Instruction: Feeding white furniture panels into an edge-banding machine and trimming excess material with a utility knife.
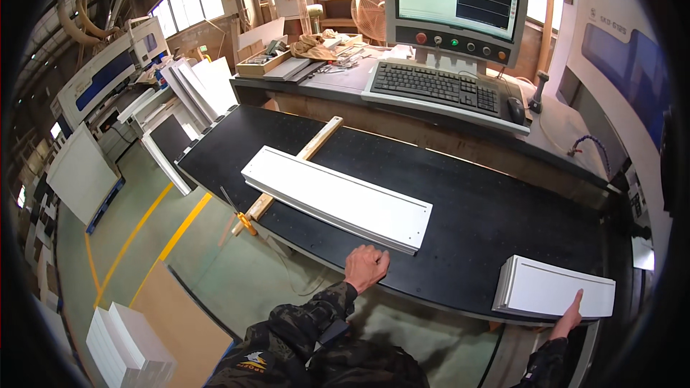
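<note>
at the far left, a stack of white panels [128, 348] sits on the green floor [237, 273], next to a brown board [188, 327] lying flat. yellow lines [154, 224] run across the floor toward the machines behind. more white boards [188, 86] lean upright near the left end of the black table [503, 208].

on the table's left half a wooden strip [291, 169] lies at a slant, its lower end sticking out past the table's front edge. a long white panel [336, 198] lies across that strip, flat, stretching toward the middle of the table.

the left hand [365, 267] rests on the table's front edge, just below the right end of the long panel and not touching it; its fingers are curled under, the grip closed on nothing that can be seen.

behind, on a higher bench, stand a grey keyboard [435, 86], a mouse [515, 110] and a monitor [454, 3] with a row of buttons beneath its screen.

to the right, a small stack of white panels [555, 289] lies at the table's front right corner. the right hand [568, 320] touches the stack's front edge with fingers stretched out, the grip open and flat against it rather than clasping it.
</note>
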### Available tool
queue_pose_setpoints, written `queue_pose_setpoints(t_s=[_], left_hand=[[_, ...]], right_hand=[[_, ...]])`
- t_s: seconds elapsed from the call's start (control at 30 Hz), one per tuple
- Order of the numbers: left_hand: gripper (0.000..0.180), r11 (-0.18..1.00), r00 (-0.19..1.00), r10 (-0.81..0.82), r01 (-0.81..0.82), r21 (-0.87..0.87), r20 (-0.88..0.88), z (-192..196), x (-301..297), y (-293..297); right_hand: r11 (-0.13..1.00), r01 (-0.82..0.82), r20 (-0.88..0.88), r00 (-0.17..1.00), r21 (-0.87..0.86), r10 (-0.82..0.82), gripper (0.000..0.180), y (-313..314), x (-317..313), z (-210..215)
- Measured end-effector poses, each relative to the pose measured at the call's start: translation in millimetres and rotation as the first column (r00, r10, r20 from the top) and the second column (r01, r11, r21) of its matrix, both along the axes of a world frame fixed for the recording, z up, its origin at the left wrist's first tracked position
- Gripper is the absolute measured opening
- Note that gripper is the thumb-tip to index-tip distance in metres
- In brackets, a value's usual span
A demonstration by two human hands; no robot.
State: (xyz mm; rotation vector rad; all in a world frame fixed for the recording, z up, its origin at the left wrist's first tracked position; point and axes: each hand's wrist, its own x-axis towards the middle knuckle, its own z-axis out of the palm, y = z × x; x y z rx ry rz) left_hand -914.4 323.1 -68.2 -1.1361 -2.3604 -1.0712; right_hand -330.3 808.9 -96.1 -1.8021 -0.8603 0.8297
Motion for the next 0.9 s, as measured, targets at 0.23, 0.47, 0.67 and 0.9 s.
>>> queue_pose_setpoints(t_s=[0.23, 0.47, 0.67, 0.9], left_hand=[[0.042, 0.998, 0.997, 0.016, -0.011, -0.068, 0.078, 3.2, 2.7, -6.0], [0.041, 0.997, 0.998, 0.036, -0.033, -0.067, 0.043, 5.3, 3.8, -2.7], [0.040, 0.999, 0.999, -0.034, 0.034, -0.002, -0.022, -10.0, 3.9, 18.8], [0.034, 0.998, 0.997, -0.057, 0.058, 0.016, -0.059, -25.2, 5.8, 18.6]], right_hand=[[0.999, -0.021, 0.010, 1.000, 0.048, 0.021, 0.102, -22.2, -16.8, 13.8], [0.995, 0.002, -0.053, 0.999, 0.104, 0.003, 0.096, -18.9, -31.3, 9.8], [0.972, 0.116, 0.307, 0.935, 0.203, -0.176, 0.087, 0.5, 10.8, -3.9], [0.940, 0.331, 0.285, 0.896, 0.084, -0.341, 0.116, -12.1, -13.3, -4.9]])
